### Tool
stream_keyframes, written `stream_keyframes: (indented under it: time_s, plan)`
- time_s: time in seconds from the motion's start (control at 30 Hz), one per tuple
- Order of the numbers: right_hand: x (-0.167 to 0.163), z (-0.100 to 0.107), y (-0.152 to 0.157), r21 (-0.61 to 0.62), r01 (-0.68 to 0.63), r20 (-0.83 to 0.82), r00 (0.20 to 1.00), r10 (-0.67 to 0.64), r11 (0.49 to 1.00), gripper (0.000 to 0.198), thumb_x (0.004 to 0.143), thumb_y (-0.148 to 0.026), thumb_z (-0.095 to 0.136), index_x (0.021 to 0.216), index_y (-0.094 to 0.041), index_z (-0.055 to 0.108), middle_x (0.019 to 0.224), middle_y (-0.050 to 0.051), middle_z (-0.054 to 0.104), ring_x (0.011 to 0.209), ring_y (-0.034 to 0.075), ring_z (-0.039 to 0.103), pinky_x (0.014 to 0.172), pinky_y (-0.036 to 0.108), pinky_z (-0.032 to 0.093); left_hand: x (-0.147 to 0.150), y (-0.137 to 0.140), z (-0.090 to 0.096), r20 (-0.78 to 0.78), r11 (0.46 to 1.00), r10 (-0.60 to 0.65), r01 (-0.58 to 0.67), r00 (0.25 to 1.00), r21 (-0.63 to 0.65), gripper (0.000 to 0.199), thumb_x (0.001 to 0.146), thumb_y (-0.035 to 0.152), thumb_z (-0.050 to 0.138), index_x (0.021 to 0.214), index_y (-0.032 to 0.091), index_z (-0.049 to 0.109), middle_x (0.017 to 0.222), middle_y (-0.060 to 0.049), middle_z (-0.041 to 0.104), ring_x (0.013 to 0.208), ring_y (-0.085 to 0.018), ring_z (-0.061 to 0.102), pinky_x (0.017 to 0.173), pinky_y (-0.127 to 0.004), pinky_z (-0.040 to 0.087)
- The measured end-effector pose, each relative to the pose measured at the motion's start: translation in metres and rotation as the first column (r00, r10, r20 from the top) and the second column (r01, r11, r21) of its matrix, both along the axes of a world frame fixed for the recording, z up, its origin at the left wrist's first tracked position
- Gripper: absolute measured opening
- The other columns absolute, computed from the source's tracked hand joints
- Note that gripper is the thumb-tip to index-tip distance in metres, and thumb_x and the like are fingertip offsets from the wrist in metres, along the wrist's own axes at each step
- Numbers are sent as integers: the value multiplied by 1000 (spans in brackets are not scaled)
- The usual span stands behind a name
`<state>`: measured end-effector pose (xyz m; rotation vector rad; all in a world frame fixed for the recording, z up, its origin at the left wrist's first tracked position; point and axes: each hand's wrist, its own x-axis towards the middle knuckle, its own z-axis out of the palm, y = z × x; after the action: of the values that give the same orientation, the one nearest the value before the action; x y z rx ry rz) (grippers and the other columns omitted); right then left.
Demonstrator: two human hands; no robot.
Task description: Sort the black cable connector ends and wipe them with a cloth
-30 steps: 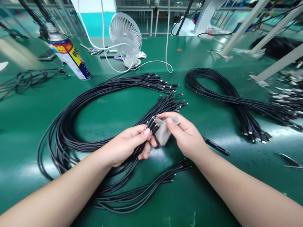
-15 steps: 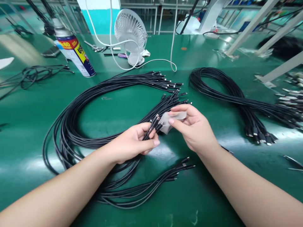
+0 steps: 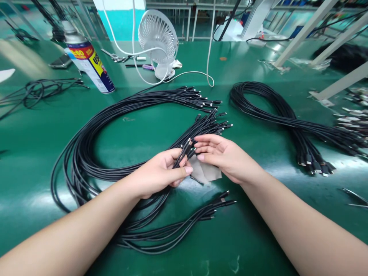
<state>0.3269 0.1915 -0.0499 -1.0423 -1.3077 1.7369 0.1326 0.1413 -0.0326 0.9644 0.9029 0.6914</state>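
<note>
My left hand [image 3: 169, 168] is closed around several black USB cables, their metal-tipped connectors [image 3: 187, 146] sticking up past the fingers. Close beside these tips is my right hand [image 3: 220, 155], its fingers stretched out and the thumb apart, with nothing seen between them. A light grey cloth [image 3: 207, 173] lies on the table below the right hand, partly hidden by both hands. Behind the hands curves a large bundle of black cables [image 3: 94, 134]. A smaller group of cable ends [image 3: 201, 211] rests nearer to me.
Another looped cable bundle [image 3: 267, 99] is on the right. Tweezers [image 3: 355, 196] lie at the right edge. Farther back stand a spray can [image 3: 90, 61] and a small white fan [image 3: 158, 38] with its white cord. Metal posts [image 3: 340, 82] rise at the right.
My right hand has let go of the grey cloth, which has dropped to the table. That hand has moved slightly left and down, towards the connectors. My left hand stays on the cables.
</note>
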Motion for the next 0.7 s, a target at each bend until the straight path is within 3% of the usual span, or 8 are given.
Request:
stream_keyframes:
  time_s: [0.1, 0.2, 0.27, 0.33, 0.4, 0.47, 0.57, 0.7]
  plan:
    - [5, 3, 3, 205, -173, 346, 934, 94, 963, 28, 64, -28, 82, 85, -19, 66, 95, 4, 64, 78, 14, 58, 67, 30, 48, 1, 0, 1, -10, 1000, 15, -15, 1000, -16, 26, 84, 23, 67, 76, 18, 42, 64, 8, 42, 50, -3, 37, 48, -19, 29]
    - [7, 5, -1, 395, -391, 626, 777, 68, 831, 23, 63, -30, 83, 72, -19, 65, 84, 3, 62, 77, 17, 54, 67, 31, 43, 1, -1, 1, -10, 1000, 25, -25, 1000, -18, 29, 83, 25, 67, 75, 18, 41, 60, 9, 38, 49, -3, 34, 47, -18, 27]
    - [7, 5, -4, 447, -476, 692, 721, 45, 757, 15, 69, -25, 78, 71, -19, 64, 79, 3, 61, 80, 19, 55, 72, 33, 43, 1, -1, 0, -2, 999, 29, -29, 1000, -17, 29, 83, 25, 67, 74, 18, 40, 62, 8, 39, 49, -3, 34, 46, -18, 26]
    - [7, 5, -4, 483, -483, 679, 733, 36, 730, 9, 79, -22, 67, 71, -18, 63, 78, 3, 62, 79, 18, 56, 74, 33, 43, 1, -1, -1, 5, 999, 32, -32, 999, -13, 29, 83, 24, 67, 75, 18, 41, 67, 7, 43, 50, -2, 36, 46, -18, 27]
    - [8, 6, -2, 500, -406, 602, 798, 30, 765, 17, 85, -22, 58, 70, -18, 62, 76, 3, 64, 75, 17, 57, 73, 32, 44, 1, -1, -1, 3, 999, 31, -31, 1000, -12, 27, 83, 22, 67, 75, 18, 42, 70, 6, 46, 50, -2, 37, 47, -18, 29]
    - [9, 7, 2, 470, -255, 483, 875, -4, 845, 20, 87, -28, 57, 70, -19, 62, 74, 2, 64, 72, 16, 57, 70, 31, 44, 0, -1, -1, 2, 999, 30, -30, 1000, -17, 26, 83, 21, 66, 75, 17, 42, 71, 6, 47, 50, -2, 38, 47, -18, 29]
    - [10, 7, 4, 330, -35, 203, 978, -35, 943, 20, 84, -37, 65, 74, -20, 63, 72, 0, 61, 67, 14, 54, 63, 28, 44, 0, -1, 0, 33, 1000, 14, -14, 999, -14, 26, 84, 20, 66, 75, 18, 41, 71, 6, 48, 49, -2, 39, 46, -18, 28]
    - [7, 2, -1, 136, -110, -55, 991, 118, 985, 22, 81, -40, 71, 78, -19, 66, 83, 3, 62, 76, 15, 59, 66, 29, 49, 0, -1, 1, 70, 1000, -27, 28, 997, -7, 31, 84, 22, 67, 74, 18, 38, 69, 7, 46, 49, -2, 39, 45, -17, 28]
